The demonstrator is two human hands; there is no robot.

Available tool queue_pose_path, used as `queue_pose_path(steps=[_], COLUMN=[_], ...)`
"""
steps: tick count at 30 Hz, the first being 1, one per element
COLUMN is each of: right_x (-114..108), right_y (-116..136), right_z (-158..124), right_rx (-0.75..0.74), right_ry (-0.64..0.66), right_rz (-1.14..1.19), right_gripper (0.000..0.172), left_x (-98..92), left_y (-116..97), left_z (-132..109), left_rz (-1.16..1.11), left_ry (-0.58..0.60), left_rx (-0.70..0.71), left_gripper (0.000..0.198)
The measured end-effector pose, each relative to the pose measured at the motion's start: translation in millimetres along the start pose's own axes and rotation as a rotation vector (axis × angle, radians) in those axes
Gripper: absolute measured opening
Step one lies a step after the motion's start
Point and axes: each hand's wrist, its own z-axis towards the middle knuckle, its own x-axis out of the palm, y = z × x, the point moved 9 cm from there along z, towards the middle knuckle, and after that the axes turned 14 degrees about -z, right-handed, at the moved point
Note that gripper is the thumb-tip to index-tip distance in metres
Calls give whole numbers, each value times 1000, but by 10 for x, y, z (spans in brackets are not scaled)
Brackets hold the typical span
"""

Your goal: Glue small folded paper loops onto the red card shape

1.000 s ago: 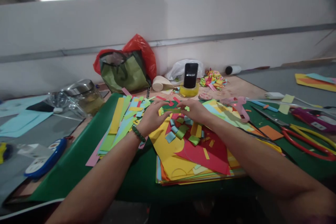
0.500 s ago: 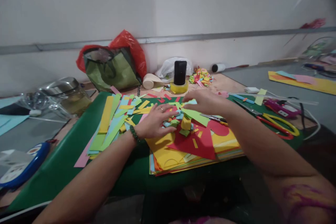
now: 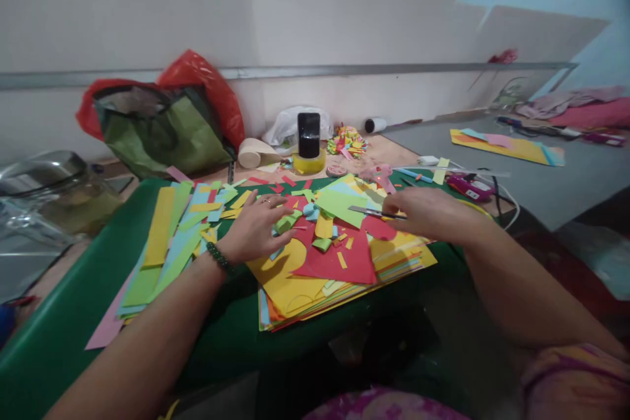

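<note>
My left hand (image 3: 256,226) has its fingers spread over the left part of a paper stack (image 3: 290,289), beside small green and blue scraps. My right hand (image 3: 418,210) is closed around the handle end of a craft knife (image 3: 365,210), whose blade points left over a light green sheet (image 3: 339,205). Under the blade side lies a red sheet (image 3: 335,259) with a curled yellow strip (image 3: 323,226) and yellow bits on it. Long green, yellow, blue and pink strips (image 3: 160,230) lie left of my left hand.
A phone (image 3: 309,134) stands in a yellow tape roll (image 3: 309,163) at the back. Beside it are a paper-strip pile (image 3: 347,142) and a pink glue gun (image 3: 384,177). A green bag (image 3: 162,134) and a glass jar (image 3: 59,193) are at the left.
The view has turned right. My right hand has moved right from the scraps and now grips the knife. My left hand has drawn slightly away from the scraps.
</note>
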Motion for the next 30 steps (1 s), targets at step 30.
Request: queue_pose_path(steps=[30], right_x=[-141], right_y=[37], right_z=[-402], right_rx=[86], right_ry=[-504], right_rz=[528], right_gripper=[36], left_x=[-400], left_y=[225], left_z=[-92], left_rz=[-738], left_ry=[-381], left_rx=[-209], left_gripper=[33])
